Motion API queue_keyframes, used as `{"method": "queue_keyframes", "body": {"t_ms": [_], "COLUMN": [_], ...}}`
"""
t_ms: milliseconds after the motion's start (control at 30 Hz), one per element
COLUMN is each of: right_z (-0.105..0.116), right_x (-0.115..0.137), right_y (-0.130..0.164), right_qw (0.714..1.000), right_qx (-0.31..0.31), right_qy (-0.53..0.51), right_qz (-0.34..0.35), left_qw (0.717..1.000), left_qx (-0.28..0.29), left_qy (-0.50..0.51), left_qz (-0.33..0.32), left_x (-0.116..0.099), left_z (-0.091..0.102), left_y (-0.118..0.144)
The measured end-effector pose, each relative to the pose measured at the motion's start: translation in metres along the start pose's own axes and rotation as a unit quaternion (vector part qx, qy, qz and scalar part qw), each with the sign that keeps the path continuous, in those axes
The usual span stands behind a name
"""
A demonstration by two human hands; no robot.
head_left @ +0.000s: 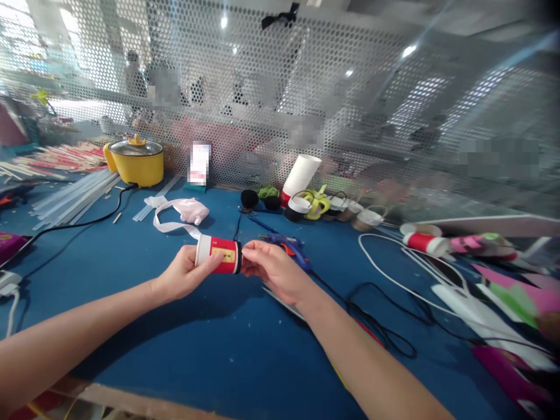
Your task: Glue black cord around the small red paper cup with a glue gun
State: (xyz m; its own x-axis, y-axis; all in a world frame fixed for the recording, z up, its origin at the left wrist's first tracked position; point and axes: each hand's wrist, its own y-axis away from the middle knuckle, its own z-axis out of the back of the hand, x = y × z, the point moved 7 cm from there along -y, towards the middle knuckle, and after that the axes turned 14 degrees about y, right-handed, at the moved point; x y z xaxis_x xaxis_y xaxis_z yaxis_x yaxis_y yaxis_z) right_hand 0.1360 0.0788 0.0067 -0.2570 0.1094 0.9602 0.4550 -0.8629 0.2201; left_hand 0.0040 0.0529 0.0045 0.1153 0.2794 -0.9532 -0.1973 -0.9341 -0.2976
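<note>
A small red paper cup [219, 254] with a white rim and a yellow label lies on its side in the air above the blue table [210, 350]. My left hand [184, 273] grips it at the rim end, thumb across the red wall. My right hand [273, 268] pinches its dark bottom end with the fingertips. A blue glue gun [289, 245] lies on the table just behind my right hand.
A yellow pot [135, 160] stands at the back left beside clear glue sticks [74, 198]. White ribbon [175, 216] lies behind the cup. A stack of paper cups [301, 175], tape rolls, black pompoms and cables lie at the back and right. A perforated metal screen [306, 87] closes the far side.
</note>
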Motion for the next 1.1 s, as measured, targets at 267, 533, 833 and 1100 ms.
{"method": "queue_keyframes", "body": {"t_ms": [267,533,833,1100], "right_z": [0.003,0.016,0.008,0.04], "right_x": [0.005,0.008,0.035,0.026], "right_y": [0.0,0.002,0.026,0.015], "right_qw": [1.0,0.994,0.91,0.902], "right_qx": [0.005,-0.051,-0.111,-0.2], "right_qy": [-0.004,0.06,0.334,0.349], "right_qz": [0.005,0.07,0.22,0.154], "left_qw": [0.996,0.998,0.903,0.947], "left_qx": [0.038,0.042,-0.015,-0.037], "left_qy": [-0.071,-0.01,0.326,0.233], "left_qz": [-0.035,0.039,0.28,0.22], "left_x": [-0.01,0.001,0.024,0.034], "left_z": [-0.004,-0.003,-0.015,-0.009], "left_y": [-0.002,-0.008,-0.026,-0.024]}}
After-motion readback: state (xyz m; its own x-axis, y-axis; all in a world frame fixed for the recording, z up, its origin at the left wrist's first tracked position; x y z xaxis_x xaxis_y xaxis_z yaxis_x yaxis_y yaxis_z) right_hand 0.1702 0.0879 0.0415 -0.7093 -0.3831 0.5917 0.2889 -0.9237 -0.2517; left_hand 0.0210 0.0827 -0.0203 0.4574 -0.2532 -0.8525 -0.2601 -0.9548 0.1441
